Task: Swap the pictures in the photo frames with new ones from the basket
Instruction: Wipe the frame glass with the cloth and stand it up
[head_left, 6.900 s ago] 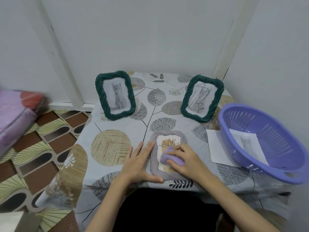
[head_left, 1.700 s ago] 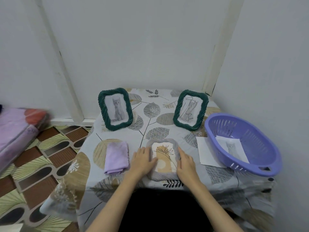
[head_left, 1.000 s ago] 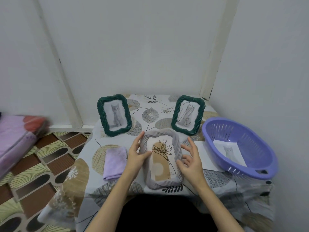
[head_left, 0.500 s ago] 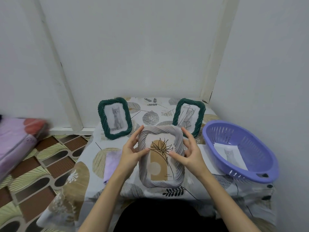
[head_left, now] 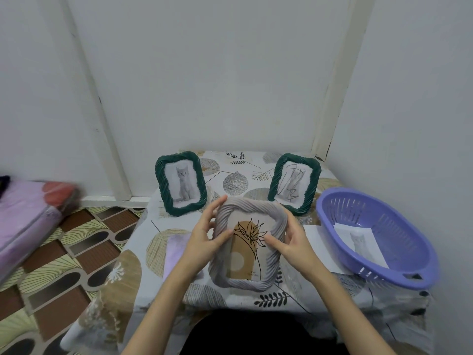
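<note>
Here, grey frame (head_left: pixel 249 245) upright between left hand (head_left: pixel 204 238) and right hand (head_left: pixel 290 243).

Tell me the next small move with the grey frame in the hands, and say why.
Probably turn the grey frame over to reach its back. Both the left hand and the right hand hold it by its sides, lifted off the table, picture side up, with the plant drawing inside. A cat photo lies in the purple basket.
</note>
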The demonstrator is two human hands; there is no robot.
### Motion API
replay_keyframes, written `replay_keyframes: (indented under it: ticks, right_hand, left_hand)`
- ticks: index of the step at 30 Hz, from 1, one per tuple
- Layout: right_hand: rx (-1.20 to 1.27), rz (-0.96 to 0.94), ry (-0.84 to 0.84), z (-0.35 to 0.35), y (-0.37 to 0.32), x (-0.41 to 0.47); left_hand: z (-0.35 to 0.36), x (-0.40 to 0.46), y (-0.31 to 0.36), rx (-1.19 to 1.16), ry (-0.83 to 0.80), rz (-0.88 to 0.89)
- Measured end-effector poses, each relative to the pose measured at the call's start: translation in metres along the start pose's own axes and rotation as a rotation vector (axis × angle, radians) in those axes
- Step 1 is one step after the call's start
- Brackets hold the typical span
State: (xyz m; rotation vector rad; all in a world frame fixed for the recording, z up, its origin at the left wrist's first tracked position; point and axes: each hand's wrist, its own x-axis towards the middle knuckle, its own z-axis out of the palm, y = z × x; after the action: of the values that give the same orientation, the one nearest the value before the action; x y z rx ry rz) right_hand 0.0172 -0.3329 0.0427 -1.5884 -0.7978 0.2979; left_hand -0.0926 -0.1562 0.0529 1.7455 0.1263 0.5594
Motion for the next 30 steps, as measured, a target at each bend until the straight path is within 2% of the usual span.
replay_keyframes:
  ticks: [3, 5, 10, 14, 20, 30]
  right_hand:
    - [0.113, 0.005, 0.067, -0.003, 0.002, -0.001]
    - [0.102, -0.019, 0.071, -0.004, -0.002, 0.000]
    - [0.127, -0.064, 0.013, -0.011, -0.011, 0.002]
    - [0.146, -0.020, -0.076, -0.019, -0.018, 0.020]
    - [0.183, 0.086, -0.180, -0.027, -0.013, 0.084]
    - [0.160, 0.208, -0.128, -0.034, 0.024, 0.222]
  left_hand:
    - [0.002, -0.003, -0.005, 0.015, -0.029, -0.015]
    - [0.001, -0.004, -0.007, -0.040, -0.039, -0.036]
    - [-0.002, -0.002, -0.008, -0.108, -0.055, -0.044]
    - [-0.004, 0.009, -0.011, -0.116, -0.028, -0.034]
    - [-0.008, 0.057, -0.017, -0.063, 0.031, 0.001]
    - [-0.017, 0.178, -0.058, -0.062, 0.118, -0.041]
